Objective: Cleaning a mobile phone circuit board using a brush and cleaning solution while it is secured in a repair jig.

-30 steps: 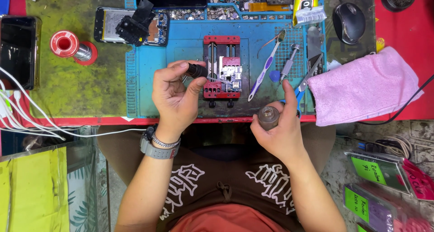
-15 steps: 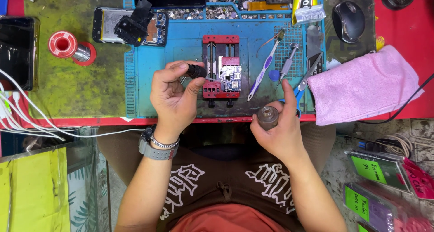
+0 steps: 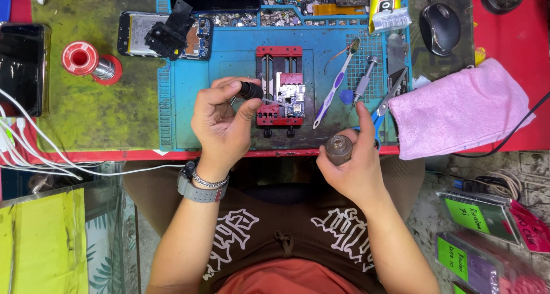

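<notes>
My left hand (image 3: 220, 122) pinches a small black cap with a thin applicator brush (image 3: 252, 91), its tip touching a small circuit board (image 3: 291, 94) clamped in a red holder (image 3: 279, 85) on the blue work mat (image 3: 229, 65). My right hand (image 3: 352, 165) grips a small brown glass bottle (image 3: 339, 148), open at the top, at the table's front edge. A grey watch and a chain bracelet are on my left wrist.
A toothbrush (image 3: 335, 85), a screwdriver (image 3: 365, 79), tweezers and blue-handled scissors (image 3: 381, 108) lie right of the holder. A pink cloth (image 3: 461, 110), a mouse (image 3: 440, 20), a glue tube (image 3: 385, 4), an opened phone (image 3: 166, 33), a solder spool (image 3: 86, 59) and white cables (image 3: 34, 151) surround the mat.
The brush tip has shifted slightly over the board; both hands otherwise stay in place.
</notes>
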